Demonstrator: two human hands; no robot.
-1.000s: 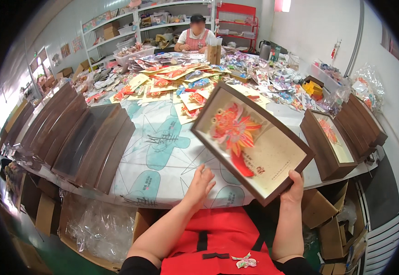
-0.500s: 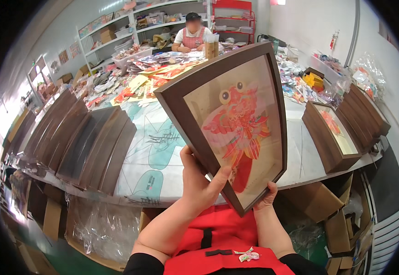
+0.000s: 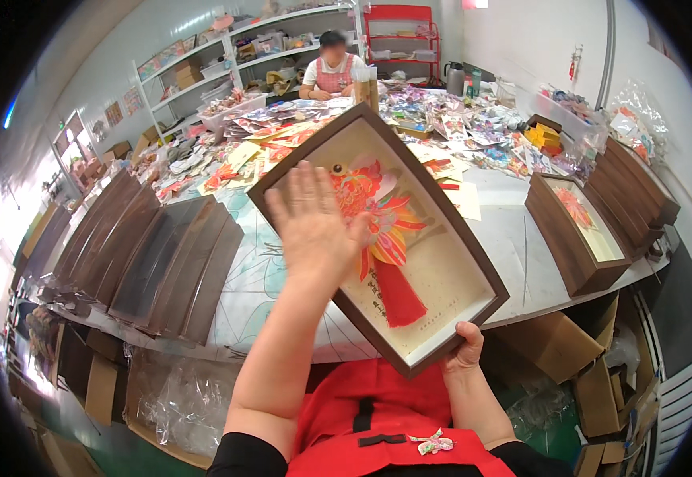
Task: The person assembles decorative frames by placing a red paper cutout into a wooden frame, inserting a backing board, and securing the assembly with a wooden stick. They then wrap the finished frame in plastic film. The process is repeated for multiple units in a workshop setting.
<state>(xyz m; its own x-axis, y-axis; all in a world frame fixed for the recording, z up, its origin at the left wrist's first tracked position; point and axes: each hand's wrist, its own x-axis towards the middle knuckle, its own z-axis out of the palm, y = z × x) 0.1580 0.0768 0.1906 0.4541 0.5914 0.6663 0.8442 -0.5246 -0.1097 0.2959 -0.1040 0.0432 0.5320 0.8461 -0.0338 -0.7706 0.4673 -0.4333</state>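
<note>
Right fingers (image 3: 468, 331) grip one frame (image 3: 441, 262); left fingers (image 3: 306, 188), extended, overlie it. Long axis and one fish (image 3: 383, 232) point upper left.

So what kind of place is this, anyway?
It looks like a small craft workshop: colorful flat pieces heaped across a big table, rows of dark frames on either side, and a framed goldfish ornament being handled.
</note>
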